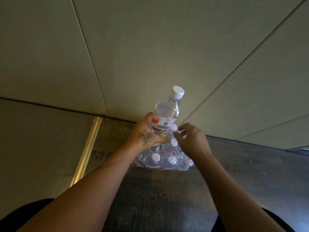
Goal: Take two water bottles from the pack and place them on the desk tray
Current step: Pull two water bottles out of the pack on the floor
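A shrink-wrapped pack of water bottles (165, 162) sits on the dark floor against the wall, several white caps showing through the plastic. My left hand (147, 133) grips a clear water bottle (167, 113) with a white cap and a white-and-red label, held upright above the pack. My right hand (190, 139) reaches into the pack's top, its fingertips pinched at the cap of another bottle (173, 128) still in the wrap. No desk tray is in view.
Pale wall panels (150, 47) rise directly behind the pack. A lighter floor area (41, 139) with a shiny metal strip (87, 151) lies to the left. Dark wood-look floor (167, 198) runs between my arms. My dark-clothed knees show at the bottom corners.
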A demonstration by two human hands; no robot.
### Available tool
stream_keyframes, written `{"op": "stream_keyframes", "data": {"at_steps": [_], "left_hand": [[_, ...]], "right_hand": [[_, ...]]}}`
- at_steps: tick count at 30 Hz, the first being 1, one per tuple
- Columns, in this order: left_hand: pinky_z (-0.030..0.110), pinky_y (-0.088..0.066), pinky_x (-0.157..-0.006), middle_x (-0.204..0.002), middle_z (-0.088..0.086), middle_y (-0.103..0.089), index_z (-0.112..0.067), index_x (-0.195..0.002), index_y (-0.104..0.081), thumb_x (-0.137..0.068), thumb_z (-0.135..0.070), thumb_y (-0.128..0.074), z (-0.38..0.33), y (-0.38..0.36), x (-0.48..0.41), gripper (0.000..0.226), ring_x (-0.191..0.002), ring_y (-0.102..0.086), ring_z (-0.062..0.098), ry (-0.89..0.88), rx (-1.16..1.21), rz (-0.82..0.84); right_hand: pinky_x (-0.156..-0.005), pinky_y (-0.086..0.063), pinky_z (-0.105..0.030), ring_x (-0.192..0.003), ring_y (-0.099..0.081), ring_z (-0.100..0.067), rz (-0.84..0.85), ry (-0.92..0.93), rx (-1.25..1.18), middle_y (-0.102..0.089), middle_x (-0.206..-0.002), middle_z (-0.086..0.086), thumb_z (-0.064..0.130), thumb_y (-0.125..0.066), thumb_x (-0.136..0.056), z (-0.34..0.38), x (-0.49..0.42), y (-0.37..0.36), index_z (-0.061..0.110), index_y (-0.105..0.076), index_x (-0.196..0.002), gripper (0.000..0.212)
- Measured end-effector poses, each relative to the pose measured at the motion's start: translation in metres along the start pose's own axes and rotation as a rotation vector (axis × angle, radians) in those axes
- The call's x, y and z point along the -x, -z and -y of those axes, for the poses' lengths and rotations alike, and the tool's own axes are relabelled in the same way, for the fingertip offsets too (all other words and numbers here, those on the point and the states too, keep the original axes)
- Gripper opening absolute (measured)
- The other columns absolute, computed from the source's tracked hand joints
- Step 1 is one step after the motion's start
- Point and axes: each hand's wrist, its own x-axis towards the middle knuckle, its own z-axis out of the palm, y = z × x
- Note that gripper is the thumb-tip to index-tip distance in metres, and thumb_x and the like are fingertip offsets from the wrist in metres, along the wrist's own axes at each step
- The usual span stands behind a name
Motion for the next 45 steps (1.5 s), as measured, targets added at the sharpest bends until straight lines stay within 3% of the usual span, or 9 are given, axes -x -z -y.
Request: {"op": "stream_keyframes", "data": {"at_steps": [6,11,15,22,28,32,38,42,45], "left_hand": [[0.016,-0.043,-0.078,-0.099,-0.033,-0.067,-0.053,-0.103,-0.056,-0.054,-0.039,-0.108,0.006,0.007,0.003,0.073,-0.089,-0.06,-0.021,0.061,0.047,-0.052],[0.019,-0.043,-0.078,-0.102,-0.028,-0.069,-0.049,-0.111,-0.056,-0.057,-0.032,-0.107,0.006,0.009,0.002,0.077,-0.09,-0.062,-0.017,0.077,0.089,-0.011],[0.039,-0.047,-0.099,-0.104,-0.027,-0.066,-0.051,-0.108,-0.056,-0.064,-0.023,-0.105,0.002,0.017,0.0,0.071,-0.104,-0.063,0.005,0.117,0.091,0.106],[0.034,-0.051,-0.084,-0.097,-0.026,-0.082,-0.046,-0.112,-0.064,-0.048,-0.027,-0.101,-0.006,0.023,0.007,0.077,-0.107,-0.069,0.01,0.246,0.269,0.245],[0.038,-0.053,-0.083,-0.1,-0.008,-0.086,-0.026,-0.125,-0.067,-0.055,-0.017,-0.095,-0.003,0.016,0.013,0.076,-0.105,-0.077,0.027,0.363,0.439,0.317],[0.039,-0.06,-0.078,-0.103,0.001,-0.087,-0.023,-0.13,-0.068,-0.056,-0.01,-0.093,-0.006,0.015,0.016,0.079,-0.096,-0.082,0.024,0.378,0.531,0.363],[0.035,-0.065,-0.068,-0.101,0.005,-0.087,-0.014,-0.129,-0.069,-0.059,-0.003,-0.086,-0.013,0.014,0.021,0.072,-0.089,-0.085,0.02,0.33,0.605,0.378],[0.031,-0.068,-0.066,-0.104,0.007,-0.086,-0.012,-0.129,-0.069,-0.066,-0.002,-0.083,-0.017,0.014,0.021,0.065,-0.094,-0.084,0.022,0.311,0.628,0.417],[0.035,-0.068,-0.073,-0.108,0.011,-0.083,-0.01,-0.138,-0.063,-0.073,-0.004,-0.08,-0.019,0.017,0.022,0.067,-0.1,-0.083,0.027,0.313,0.658,0.435]], "right_hand": [[-0.103,-0.058,-0.044,-0.131,-0.061,-0.027,0.2,0.148,0.301,-0.056,-0.145,-0.007,0.038,-0.073,-0.095,-0.019,0.003,-0.067,0.021,-0.054,-0.141,0.053],[-0.09,-0.06,-0.036,-0.109,-0.071,-0.021,0.136,0.174,0.291,-0.062,-0.135,-0.003,0.03,-0.073,-0.097,-0.02,-0.003,-0.057,0.022,-0.067,-0.129,0.034],[-0.072,-0.059,-0.029,-0.085,-0.066,-0.013,-0.014,0.271,0.114,-0.067,-0.116,0.002,0.035,-0.072,-0.096,-0.012,-0.002,0.001,0.025,-0.071,-0.122,0.027],[-0.081,-0.052,-0.003,-0.105,-0.065,0.005,-0.26,0.472,-0.268,-0.065,-0.113,0.006,0.025,-0.074,-0.095,0.002,0.019,0.088,0.017,-0.071,-0.124,0.03],[-0.088,-0.058,-0.024,-0.105,-0.07,-0.008,-0.285,0.351,-0.418,-0.069,-0.112,0.006,0.029,-0.068,-0.1,0.018,0.017,0.105,0.02,-0.073,-0.125,0.026],[-0.084,-0.056,-0.015,-0.103,-0.067,-0.002,-0.29,0.328,-0.385,-0.069,-0.118,0.005,0.039,-0.063,-0.1,0.028,0.011,0.11,0.019,-0.071,-0.125,0.033],[-0.084,-0.064,-0.037,-0.099,-0.071,-0.007,-0.251,0.101,-0.584,-0.072,-0.117,0.005,0.067,-0.059,-0.091,0.033,0.001,0.098,0.028,-0.068,-0.127,0.054],[-0.091,-0.066,-0.045,-0.11,-0.078,-0.018,0.05,0.072,-1.045,-0.072,-0.124,0.006,0.043,-0.075,-0.091,0.03,0.009,0.059,0.032,-0.046,-0.149,0.065],[-0.092,-0.066,-0.039,-0.119,-0.075,-0.02,0.129,0.136,-0.985,-0.068,-0.138,0.0,0.018,-0.078,-0.093,0.016,0.02,0.033,0.032,-0.027,-0.161,0.086]]}}
